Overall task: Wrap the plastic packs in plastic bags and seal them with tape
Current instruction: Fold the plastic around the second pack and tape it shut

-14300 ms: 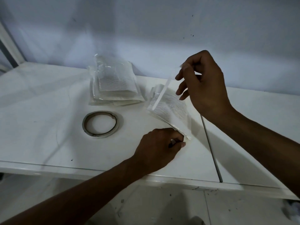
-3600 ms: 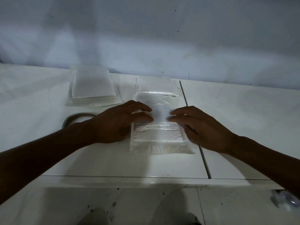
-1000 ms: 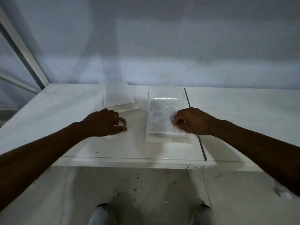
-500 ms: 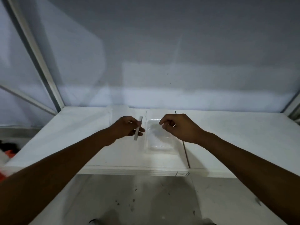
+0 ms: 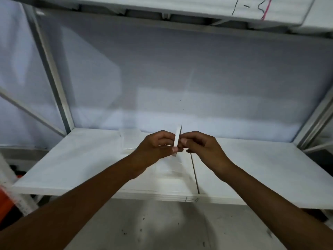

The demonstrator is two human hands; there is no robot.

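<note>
On white shelf board [image 5: 72, 159]: clear bagged plastic pack [image 5: 171, 171], sealing pending. Thin white tape roll [image 5: 177, 139] gripped by left hand [image 5: 156, 147], edge pinched by right hand [image 5: 201, 147].

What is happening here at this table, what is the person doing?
A person holds a tape roll up over a white table. The left hand grips the roll, seen edge-on, and the right hand pinches at its rim, probably to find the tape end. A bagged pack lies on the table under the hands; no tape strip is pulled out yet.
</note>
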